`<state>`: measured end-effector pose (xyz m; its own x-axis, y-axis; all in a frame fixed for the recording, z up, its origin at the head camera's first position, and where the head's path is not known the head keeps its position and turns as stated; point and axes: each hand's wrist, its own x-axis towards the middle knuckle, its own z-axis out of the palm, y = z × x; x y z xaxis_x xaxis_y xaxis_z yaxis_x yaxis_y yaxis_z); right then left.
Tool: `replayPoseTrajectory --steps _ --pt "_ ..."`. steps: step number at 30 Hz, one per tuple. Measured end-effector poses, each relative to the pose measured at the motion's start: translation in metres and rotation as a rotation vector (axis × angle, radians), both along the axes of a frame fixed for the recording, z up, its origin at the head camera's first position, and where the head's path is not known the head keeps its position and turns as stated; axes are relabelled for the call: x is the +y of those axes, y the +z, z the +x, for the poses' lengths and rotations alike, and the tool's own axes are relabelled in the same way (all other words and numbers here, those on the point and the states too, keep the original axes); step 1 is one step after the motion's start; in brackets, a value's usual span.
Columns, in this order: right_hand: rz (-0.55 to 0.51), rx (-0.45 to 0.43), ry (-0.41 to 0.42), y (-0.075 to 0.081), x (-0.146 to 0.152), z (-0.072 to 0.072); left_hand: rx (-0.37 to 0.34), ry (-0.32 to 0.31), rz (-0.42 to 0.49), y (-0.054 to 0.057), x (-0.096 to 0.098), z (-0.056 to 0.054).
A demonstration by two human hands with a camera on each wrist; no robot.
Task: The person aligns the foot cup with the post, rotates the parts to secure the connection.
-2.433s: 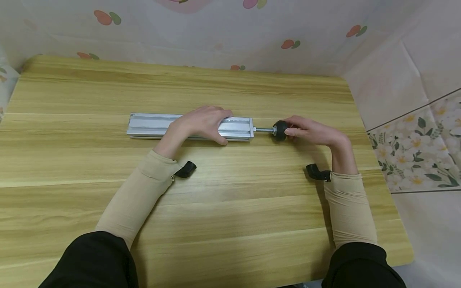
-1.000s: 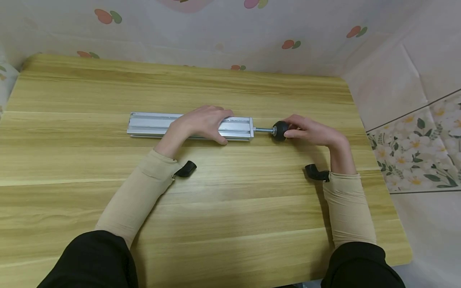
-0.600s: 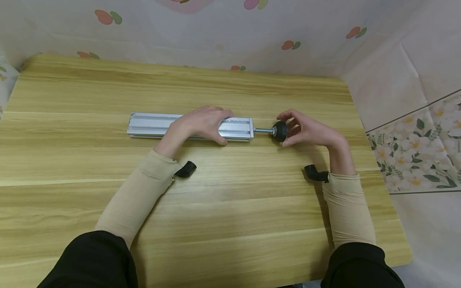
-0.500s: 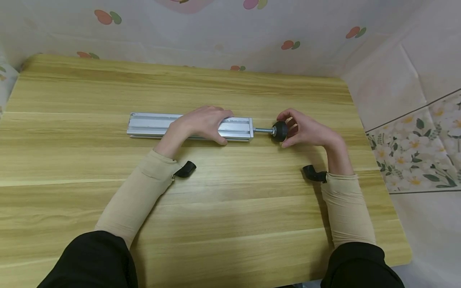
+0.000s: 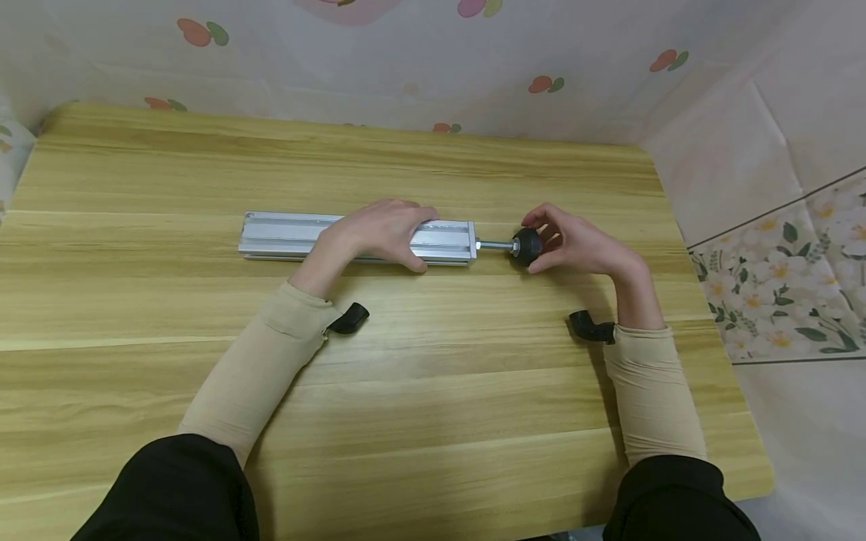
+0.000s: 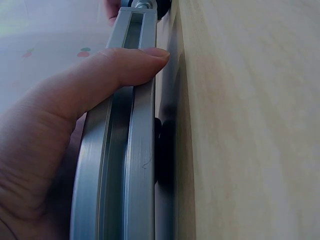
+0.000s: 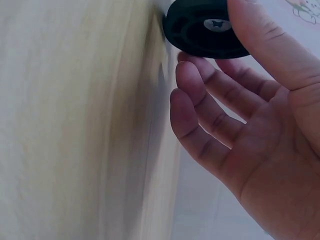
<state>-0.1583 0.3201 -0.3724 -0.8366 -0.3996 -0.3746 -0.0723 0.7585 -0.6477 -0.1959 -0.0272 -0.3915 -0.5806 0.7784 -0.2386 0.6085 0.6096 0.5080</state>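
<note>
A silver aluminium extrusion profile (image 5: 291, 236) lies lengthwise across the wooden table. My left hand (image 5: 380, 231) grips it from above near its right end; in the left wrist view the thumb lies across the slotted side of the profile (image 6: 139, 155). From the end plate a threaded rod (image 5: 497, 245) with nuts sticks out to the right, carrying a black round leveling foot (image 5: 525, 247). My right hand (image 5: 583, 244) holds the foot's edge between thumb and curled fingers. A cross-head screw shows in the underside of the leveling foot (image 7: 192, 32) in the right wrist view.
The wooden table (image 5: 433, 406) ends at a patterned white wall cover (image 5: 406, 68) behind and a flowered panel (image 5: 785, 270) on the right. Black wrist cameras jut from the beige left sleeve (image 5: 260, 368) and right sleeve (image 5: 656, 394).
My right hand has shifted its hold on the foot, fingers spreading from a closer pinch to around its edge; the foot now sits slightly turned. My left hand and the profile stay put.
</note>
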Motion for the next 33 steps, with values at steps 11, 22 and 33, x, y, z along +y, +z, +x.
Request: replayPoseTrajectory --steps 11,22,33 --pt "0.023 0.019 0.035 0.004 0.005 0.001 0.001 0.002 0.004 0.0 0.001 0.001" --pt "0.084 -0.018 0.082 0.005 0.011 0.003 -0.006 0.009 0.0 0.0 0.001 0.001" --pt "0.016 -0.034 0.052 0.007 0.007 0.0 -0.015 0.008 -0.003 0.0 -0.001 0.0"
